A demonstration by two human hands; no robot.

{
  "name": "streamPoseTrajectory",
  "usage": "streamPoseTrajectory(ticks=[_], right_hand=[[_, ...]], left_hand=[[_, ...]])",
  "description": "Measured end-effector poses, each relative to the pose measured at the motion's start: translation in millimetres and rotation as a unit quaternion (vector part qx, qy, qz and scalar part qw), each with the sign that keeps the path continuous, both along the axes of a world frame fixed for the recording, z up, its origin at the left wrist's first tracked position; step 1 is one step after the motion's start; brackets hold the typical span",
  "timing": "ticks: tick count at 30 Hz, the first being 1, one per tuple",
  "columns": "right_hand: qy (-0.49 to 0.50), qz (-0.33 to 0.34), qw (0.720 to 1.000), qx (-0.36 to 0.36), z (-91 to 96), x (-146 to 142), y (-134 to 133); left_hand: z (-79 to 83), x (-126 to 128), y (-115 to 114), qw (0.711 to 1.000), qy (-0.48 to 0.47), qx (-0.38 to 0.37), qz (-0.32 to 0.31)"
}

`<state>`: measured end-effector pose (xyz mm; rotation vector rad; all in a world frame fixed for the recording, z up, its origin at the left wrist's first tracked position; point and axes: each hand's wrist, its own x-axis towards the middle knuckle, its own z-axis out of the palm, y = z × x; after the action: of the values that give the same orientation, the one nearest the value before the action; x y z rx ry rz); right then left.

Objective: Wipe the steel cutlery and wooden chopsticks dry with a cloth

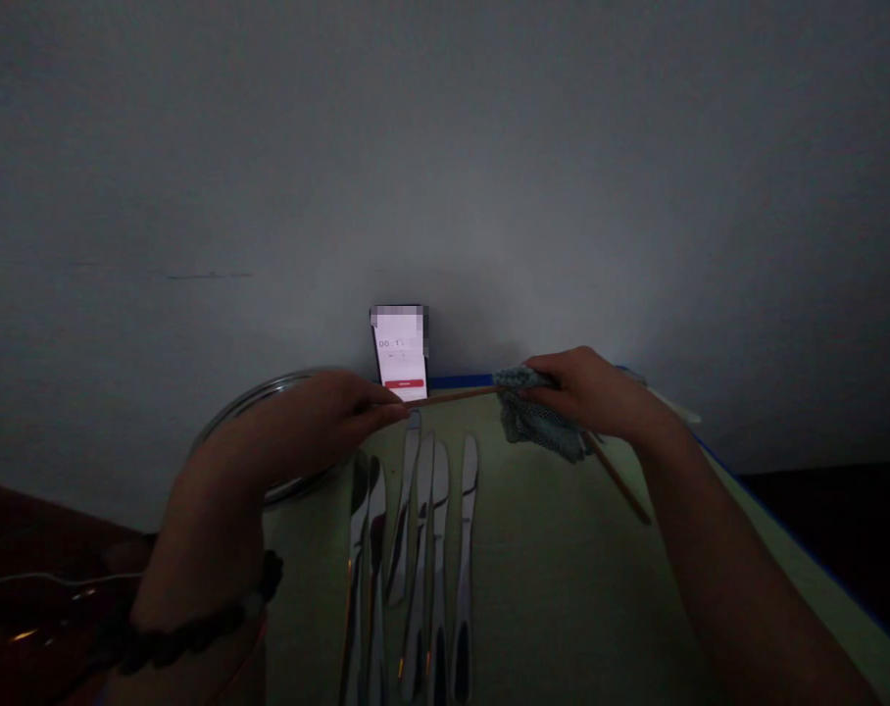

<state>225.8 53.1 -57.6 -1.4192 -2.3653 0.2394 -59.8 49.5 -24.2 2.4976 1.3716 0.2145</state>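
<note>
My left hand [349, 410] pinches one end of a thin wooden chopstick [456, 396], held nearly level above the table. My right hand [588, 387] is closed around a grey-green knit cloth [537, 424], which wraps the chopstick's other end. A second thin brown stick [621, 482] slants down to the right from under the cloth and right hand; whether the fingers grip it is hidden. Below the hands, several table knives [420, 559] lie side by side, handles toward me.
A phone [401, 348] showing a timer leans upright against the grey wall [445, 176]. A round metal tray [228, 412] sits behind my left forearm. On the right, a pale utensil [676, 404] lies near the blue edge of the table [563, 588]. The light is dim.
</note>
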Motion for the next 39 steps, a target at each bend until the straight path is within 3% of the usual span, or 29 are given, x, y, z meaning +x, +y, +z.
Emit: streamPoseTrajectory(ticks=[5, 11, 13, 17, 20, 24, 28, 35, 39], right_hand=[[0.171, 0.043, 0.982, -0.068, 1.9, 12, -5], [0.374, 0.045, 0.926, -0.028, 1.1, 9, -7], [0.360, 0.029, 0.932, -0.018, 0.8, 6, -4], [0.180, -0.004, 0.984, -0.005, 3.3, 4, -1], [0.103, 0.029, 0.990, -0.092, 6.8, 9, -5], [0.064, 0.095, 0.972, -0.207, 13.6, 14, -17], [0.052, 0.136, 0.961, -0.235, 17.6, 11, -21], [0.112, 0.095, 0.973, -0.180, 9.3, -5, -14], [0.117, 0.098, 0.971, -0.185, 7.4, -8, -16]], left_hand=[[0.3, -4, -2, 1.000, 0.002, -0.015, -0.007], [5.7, 3, -6, 0.997, -0.057, -0.030, -0.035], [6.4, 6, -7, 0.998, -0.047, -0.026, -0.029], [5.8, 12, -7, 1.000, 0.024, -0.011, 0.009], [5.1, 14, -8, 0.999, 0.048, -0.012, 0.001], [5.6, 14, -11, 0.996, 0.035, -0.064, -0.049], [6.1, 13, -15, 0.994, 0.034, -0.083, -0.069], [2.7, 7, -10, 0.998, 0.028, -0.042, -0.036], [1.4, 5, -9, 0.996, 0.028, -0.061, -0.049]])
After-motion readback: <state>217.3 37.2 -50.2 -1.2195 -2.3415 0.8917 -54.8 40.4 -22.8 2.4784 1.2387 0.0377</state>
